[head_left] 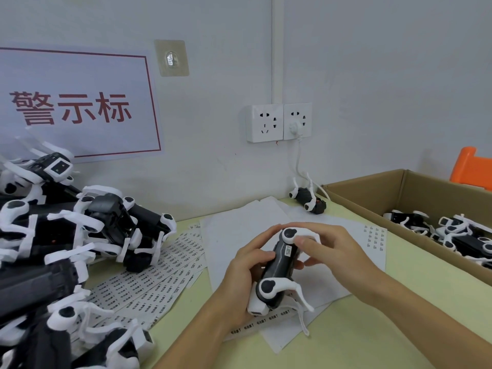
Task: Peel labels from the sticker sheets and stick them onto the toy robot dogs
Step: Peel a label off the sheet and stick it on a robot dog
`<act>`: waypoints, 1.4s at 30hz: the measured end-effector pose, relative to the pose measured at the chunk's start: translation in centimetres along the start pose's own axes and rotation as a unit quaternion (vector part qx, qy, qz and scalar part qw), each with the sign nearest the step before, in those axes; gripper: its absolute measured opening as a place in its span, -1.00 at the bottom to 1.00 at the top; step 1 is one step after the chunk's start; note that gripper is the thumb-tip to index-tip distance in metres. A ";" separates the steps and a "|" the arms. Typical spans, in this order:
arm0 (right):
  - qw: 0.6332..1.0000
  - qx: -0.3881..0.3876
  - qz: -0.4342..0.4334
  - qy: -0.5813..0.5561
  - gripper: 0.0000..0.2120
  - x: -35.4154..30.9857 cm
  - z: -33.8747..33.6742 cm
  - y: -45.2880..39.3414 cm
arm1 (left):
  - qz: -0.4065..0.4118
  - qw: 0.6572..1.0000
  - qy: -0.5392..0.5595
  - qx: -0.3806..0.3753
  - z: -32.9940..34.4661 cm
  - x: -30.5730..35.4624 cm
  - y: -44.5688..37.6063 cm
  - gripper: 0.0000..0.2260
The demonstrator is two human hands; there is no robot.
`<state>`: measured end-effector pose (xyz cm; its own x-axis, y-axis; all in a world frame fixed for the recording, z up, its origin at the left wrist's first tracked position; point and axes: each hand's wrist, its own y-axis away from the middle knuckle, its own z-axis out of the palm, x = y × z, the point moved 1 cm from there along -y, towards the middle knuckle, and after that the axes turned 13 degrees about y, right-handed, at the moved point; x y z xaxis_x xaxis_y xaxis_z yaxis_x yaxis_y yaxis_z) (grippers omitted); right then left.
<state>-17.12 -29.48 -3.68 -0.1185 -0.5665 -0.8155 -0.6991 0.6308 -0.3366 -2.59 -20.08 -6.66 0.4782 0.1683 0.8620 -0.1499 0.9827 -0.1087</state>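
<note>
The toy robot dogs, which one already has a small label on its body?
The toy robot dog held in both hands, left hand and right hand; a small white label sits on its dark body. No other dog visibly has one.

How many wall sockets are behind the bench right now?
2, side by side on the wall: the left socket is free, the right socket has a white plug in it. None seems hidden.

A heap of robot dogs (66, 249) blocks the left, a cardboard box (372, 198) walls the right.
</note>
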 end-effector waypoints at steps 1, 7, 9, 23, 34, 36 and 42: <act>1.000 -0.002 0.005 -0.006 -0.80 0.1 0.0 0.0 | 0.001 1.000 0.006 0.006 -0.1 -0.1 0.0 -0.54; 0.994 0.048 0.079 -0.059 -0.76 0.9 -0.2 -0.6 | 0.030 0.991 0.099 0.089 -0.7 0.0 -0.3 -0.48; 0.987 0.074 0.109 -0.087 -0.74 1.1 -0.2 -0.7 | 0.053 0.982 0.140 0.117 -0.9 0.1 -0.4 -0.53; 0.983 0.125 0.076 -0.115 -0.60 2.2 0.9 -0.4 | 0.135 0.963 0.022 0.231 -1.1 -1.0 -1.1 -0.73; 0.986 0.149 0.054 -0.053 -0.59 2.8 0.5 -0.3 | 0.150 0.958 -0.051 0.239 -1.7 -1.4 -1.6 -0.62; 0.986 0.151 0.048 -0.048 -0.59 2.8 0.5 -0.3 | 0.149 0.958 -0.058 0.239 -1.7 -1.5 -1.6 -0.62; 0.987 0.158 0.014 -0.033 -0.59 2.9 0.4 -0.3 | 0.150 0.960 -0.054 0.228 -1.6 -1.6 -1.6 -0.72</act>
<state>-17.00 -31.10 -6.11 -0.0816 -0.5182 -0.8514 -0.4402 0.7852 -0.4357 -1.78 -21.77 -8.68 0.2657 0.4060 0.8744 -0.6427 0.7506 -0.1532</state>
